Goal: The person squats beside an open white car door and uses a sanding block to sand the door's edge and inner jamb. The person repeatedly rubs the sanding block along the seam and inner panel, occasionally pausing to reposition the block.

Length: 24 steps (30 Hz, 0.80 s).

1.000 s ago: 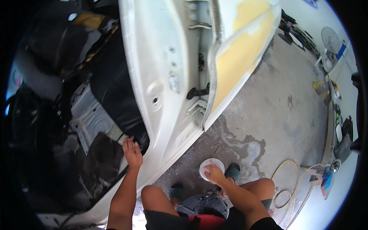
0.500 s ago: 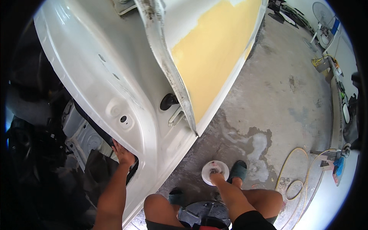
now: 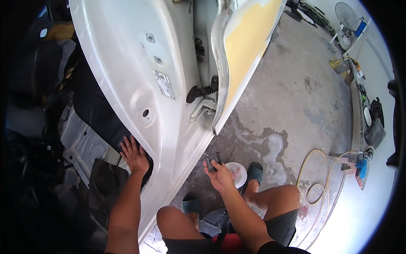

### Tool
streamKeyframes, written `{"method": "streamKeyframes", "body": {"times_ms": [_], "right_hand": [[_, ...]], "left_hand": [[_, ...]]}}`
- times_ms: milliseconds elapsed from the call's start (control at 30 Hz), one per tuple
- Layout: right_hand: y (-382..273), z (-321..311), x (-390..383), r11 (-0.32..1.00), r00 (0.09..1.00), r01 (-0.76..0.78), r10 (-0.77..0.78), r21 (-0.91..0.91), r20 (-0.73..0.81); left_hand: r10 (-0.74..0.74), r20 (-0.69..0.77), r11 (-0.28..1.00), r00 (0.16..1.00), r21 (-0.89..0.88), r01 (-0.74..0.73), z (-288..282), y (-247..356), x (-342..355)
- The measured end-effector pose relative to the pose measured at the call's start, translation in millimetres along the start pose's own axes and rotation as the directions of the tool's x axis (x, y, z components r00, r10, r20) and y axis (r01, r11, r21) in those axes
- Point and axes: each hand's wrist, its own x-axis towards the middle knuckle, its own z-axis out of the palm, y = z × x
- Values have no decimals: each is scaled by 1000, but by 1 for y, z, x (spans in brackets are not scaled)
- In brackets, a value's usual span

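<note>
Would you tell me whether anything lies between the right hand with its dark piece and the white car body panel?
Nothing visible does: between the right hand, holding the dark piece, and the white panel lies only bare concrete floor.

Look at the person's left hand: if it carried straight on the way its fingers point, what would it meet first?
The left hand points up and into the car. It would probably meet the dark interior trim beside the white car body panel first, though depth is hard to judge.

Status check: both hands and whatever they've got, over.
Left hand flat on white car body sill. Right hand grips small dark block above white disc. Open door overhead.
</note>
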Motion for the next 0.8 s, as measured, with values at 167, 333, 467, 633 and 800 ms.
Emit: {"method": "streamKeyframes", "body": {"times_ms": [167,333,467,633,800], "right_hand": [[-21,39,-16,992,996,-18,7,-128,-87],[-31,66,-38,982,995,95,-92,-163,25],[-21,81,-42,967,987,161,-156,-199,42],[-7,125,-21,919,928,342,-363,-198,-83],[4,175,6,779,764,561,-617,-279,-188]], "left_hand": [[-13,1,1000,1000,-21,13,2,2,2],[-19,28,999,999,-26,20,-1,6,4],[-23,60,999,998,-45,25,-7,9,5],[-19,46,999,999,-32,20,-13,13,4],[-7,9,1000,1000,-29,7,-11,14,3]]}}
